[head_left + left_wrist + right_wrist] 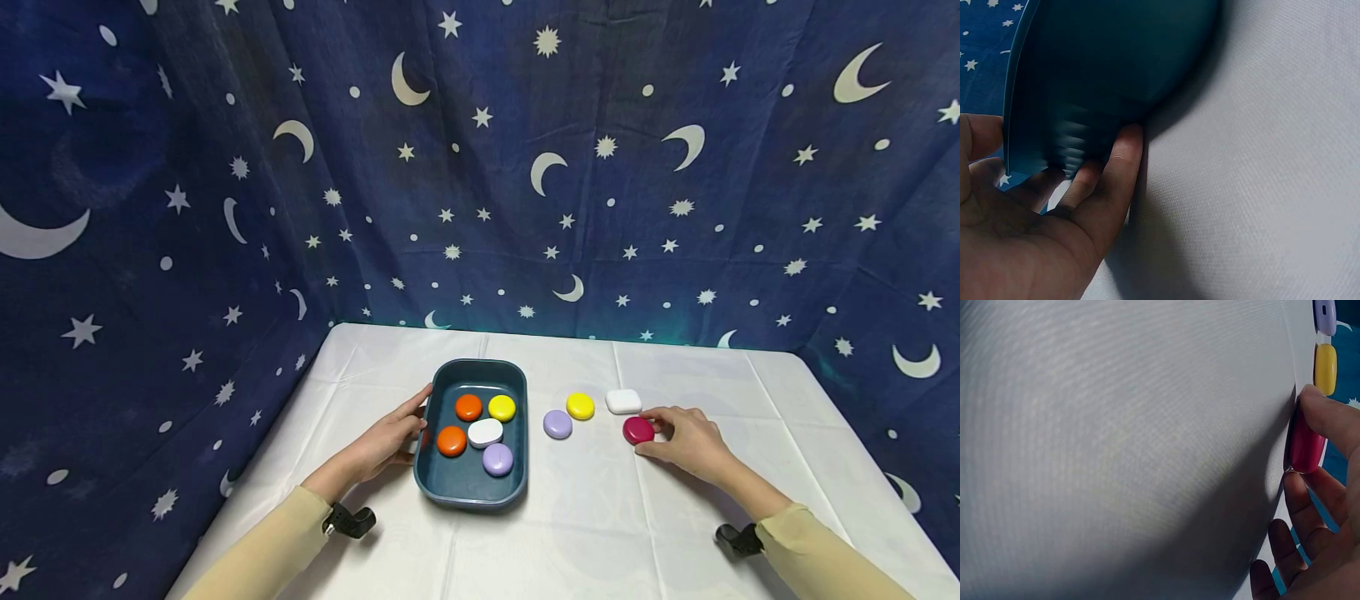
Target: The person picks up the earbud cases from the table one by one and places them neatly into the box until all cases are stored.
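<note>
My right hand (686, 440) pinches a glossy dark red rounded disc (638, 431) between thumb and fingers, low over the table; whether it touches the cloth I cannot tell. In the right wrist view the thumb lies along the red disc (1305, 440). At the left side of a dark teal tray (471, 493), my left hand (382, 442) has its fairly straight fingers against the outer wall. Inside the tray lie two orange discs (452, 441), a yellow disc (502, 408), a white rounded piece (485, 432) and a lilac disc (498, 459).
Between tray and right hand, a lilac disc (557, 424) and a yellow disc (581, 406) lie on the white tablecloth (555, 533). A white rounded-rectangular piece (623, 402) is just behind the red one. Beyond the table hangs a dark blue curtain (510, 225) with moons and stars.
</note>
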Action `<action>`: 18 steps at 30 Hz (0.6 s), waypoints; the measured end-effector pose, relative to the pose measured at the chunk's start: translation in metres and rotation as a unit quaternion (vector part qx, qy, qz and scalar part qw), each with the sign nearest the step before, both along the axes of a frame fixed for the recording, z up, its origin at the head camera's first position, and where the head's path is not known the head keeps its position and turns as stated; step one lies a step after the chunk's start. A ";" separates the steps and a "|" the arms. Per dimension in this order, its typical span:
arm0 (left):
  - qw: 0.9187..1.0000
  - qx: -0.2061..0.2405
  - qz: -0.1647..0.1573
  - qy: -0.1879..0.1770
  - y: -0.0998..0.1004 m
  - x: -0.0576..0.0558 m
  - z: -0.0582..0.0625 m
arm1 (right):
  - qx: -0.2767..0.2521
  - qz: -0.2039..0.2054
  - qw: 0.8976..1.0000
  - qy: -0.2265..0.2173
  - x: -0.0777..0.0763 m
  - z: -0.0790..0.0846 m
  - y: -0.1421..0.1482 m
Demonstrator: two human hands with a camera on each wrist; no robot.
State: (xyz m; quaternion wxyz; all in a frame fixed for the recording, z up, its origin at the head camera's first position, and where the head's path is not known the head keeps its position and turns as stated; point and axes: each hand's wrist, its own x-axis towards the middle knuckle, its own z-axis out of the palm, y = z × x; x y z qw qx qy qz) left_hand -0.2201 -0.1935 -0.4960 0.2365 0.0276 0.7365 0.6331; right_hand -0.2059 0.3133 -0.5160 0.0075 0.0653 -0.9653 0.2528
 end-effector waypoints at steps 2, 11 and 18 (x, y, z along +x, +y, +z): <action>1.000 -0.001 0.000 0.000 0.000 0.000 0.000 | 0.000 -0.002 1.000 -0.002 0.000 0.000 0.000; 1.000 -0.003 -0.002 -0.001 0.000 0.000 0.001 | 0.002 -0.004 1.000 -0.003 0.001 0.000 0.000; 1.000 -0.005 0.003 -0.002 0.000 0.000 0.000 | -0.001 -0.007 1.000 -0.009 0.001 -0.004 -0.001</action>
